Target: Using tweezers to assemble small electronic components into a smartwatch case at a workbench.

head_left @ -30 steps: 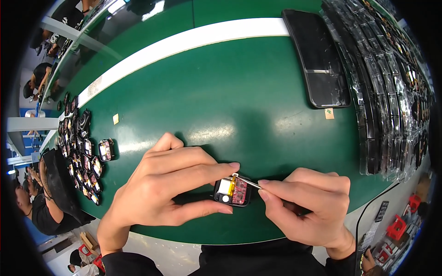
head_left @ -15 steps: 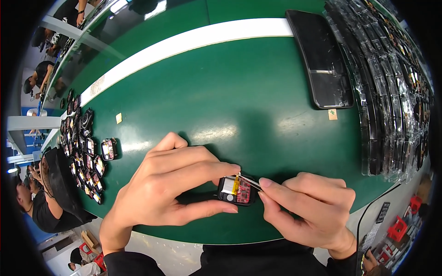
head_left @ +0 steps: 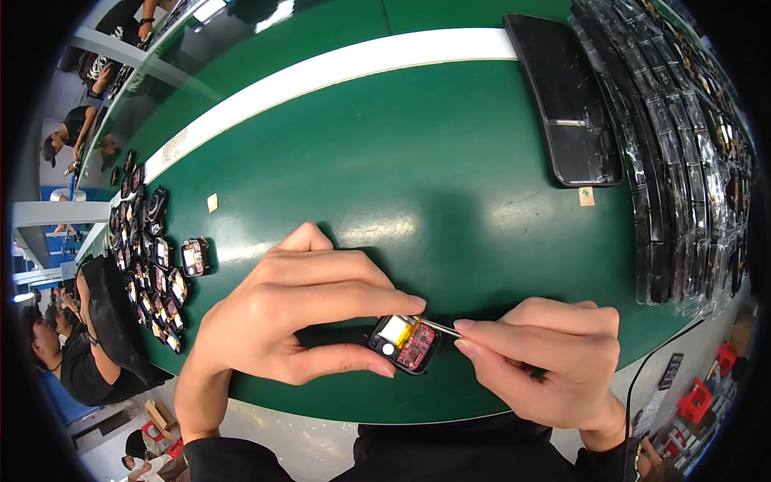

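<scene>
Bracing a small black gadget (head_left: 408,365) between thumb and forefinger near the worktop's (head_left: 482,249) front edge, the left hand (head_left: 269,317) is half-curled, apparently to steady it while leaving the red circuit board (head_left: 418,345) exposed. The right hand (head_left: 554,353) pinches a thin metal tool (head_left: 442,328), angled toward the gadget's upper edge, a grip seemingly suited to fine control. Similar gadgets (head_left: 157,285) cluster at left, perhaps to keep the middle free. The forefinger partly covers the upper edge; the tool's tip is hard to make out, its rear end hidden by the hand.
</scene>
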Demonstrator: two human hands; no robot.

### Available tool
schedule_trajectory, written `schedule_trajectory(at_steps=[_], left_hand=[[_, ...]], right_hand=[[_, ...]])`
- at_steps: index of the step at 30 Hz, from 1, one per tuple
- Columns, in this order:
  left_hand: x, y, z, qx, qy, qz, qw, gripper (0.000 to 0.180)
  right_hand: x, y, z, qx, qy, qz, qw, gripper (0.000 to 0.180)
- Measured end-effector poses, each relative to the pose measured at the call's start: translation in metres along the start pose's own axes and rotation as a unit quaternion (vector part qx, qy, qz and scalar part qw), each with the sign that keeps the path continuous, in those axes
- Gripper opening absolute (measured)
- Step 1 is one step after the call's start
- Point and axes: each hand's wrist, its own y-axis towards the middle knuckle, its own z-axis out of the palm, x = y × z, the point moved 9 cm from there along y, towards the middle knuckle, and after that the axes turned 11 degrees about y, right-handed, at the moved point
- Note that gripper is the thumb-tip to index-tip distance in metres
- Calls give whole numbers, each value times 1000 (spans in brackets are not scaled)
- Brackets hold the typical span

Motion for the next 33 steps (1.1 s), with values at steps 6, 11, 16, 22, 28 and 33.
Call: schedule_trajectory(at_steps=[6,11,16,22,28,33], left_hand=[[1,-1,2,-1,4,5,1000,62],[0,0,2,1,2,4,1000,62],[-1,0,1,7,8,3,1000,62],[-3,1,2,-2,9,8,1000,62],[-8,3,1,1,16,19,1000,54],[-11,2,1,-8,28,41,999,50]], right_hand=[[1,2,0,1,5,0,1000,25],[-1,2,1,13,5,13,1000,24],[-1,1,2,11,7,15,1000,24],[-1,1,4,16,6,16,1000,23],[-1,1,4,18,5,14,1000,23],[2,2,2,19,0,23,1000,22]])
